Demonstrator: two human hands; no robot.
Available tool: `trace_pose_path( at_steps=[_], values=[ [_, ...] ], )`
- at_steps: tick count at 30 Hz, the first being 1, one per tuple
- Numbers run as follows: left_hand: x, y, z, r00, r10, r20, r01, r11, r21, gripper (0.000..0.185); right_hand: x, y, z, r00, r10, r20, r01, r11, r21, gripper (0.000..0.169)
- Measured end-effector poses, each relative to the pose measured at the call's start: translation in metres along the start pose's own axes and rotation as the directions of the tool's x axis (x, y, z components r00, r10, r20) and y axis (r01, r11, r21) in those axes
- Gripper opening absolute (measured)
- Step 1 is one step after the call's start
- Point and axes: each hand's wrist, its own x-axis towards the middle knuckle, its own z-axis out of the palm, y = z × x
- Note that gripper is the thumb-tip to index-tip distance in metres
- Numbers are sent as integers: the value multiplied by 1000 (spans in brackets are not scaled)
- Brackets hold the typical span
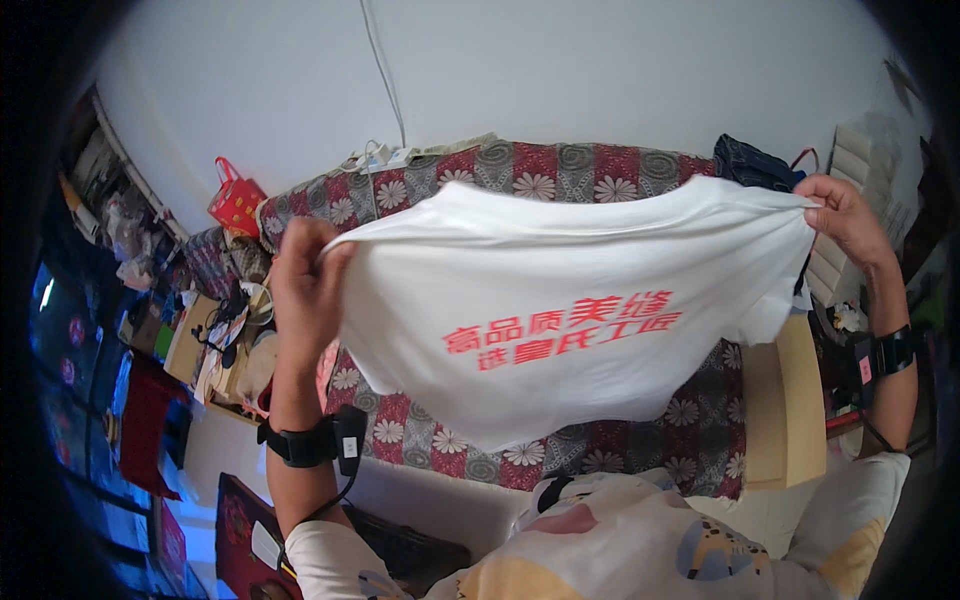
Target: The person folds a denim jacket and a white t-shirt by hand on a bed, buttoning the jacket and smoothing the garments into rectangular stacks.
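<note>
A white T-shirt [555,262] with red printed writing is stretched out in the air between my two hands. My left hand [309,274] pinches its cloth at the left, near the shoulder. At the opposite shoulder my right hand [844,217] grips the fabric between thumb and fingers. The neckline runs along the top, and the lower part hangs down over the seat of a sofa with a patterned cover [525,456]. Much of that cover is hidden behind the shirt.
Dark blue folded jeans [756,162] lie on the sofa's back at the right. A red bag [236,201] stands at the left, near a cluttered wooden table [190,337]. A power strip [386,158] with a cable rests by the white wall [570,75]. The sofa has a wooden armrest [799,401].
</note>
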Motion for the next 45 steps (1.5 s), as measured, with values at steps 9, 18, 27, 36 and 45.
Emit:
trace_pose_path(
  at_steps=[9,18,27,36,45],
  values=[
    [15,-23,-11,983,-182,-31,179,981,-81,15,3,22,49,975,-222,0,202,887,416,32],
    [15,-19,-12,985,-167,-53,166,986,-13,15,-12,7,64,966,-253,-56,250,967,-55,27],
    [17,-19,-14,994,-104,-46,104,995,-10,10,-4,17,61,947,-321,4,301,885,-354,17],
    [12,-13,-5,986,-162,-28,163,986,28,13,15,41,59,978,8,207,-28,995,96,19],
    [9,-17,-5,977,-204,54,202,979,33,15,22,57,50,981,-120,154,55,928,369,18]
  ],
)
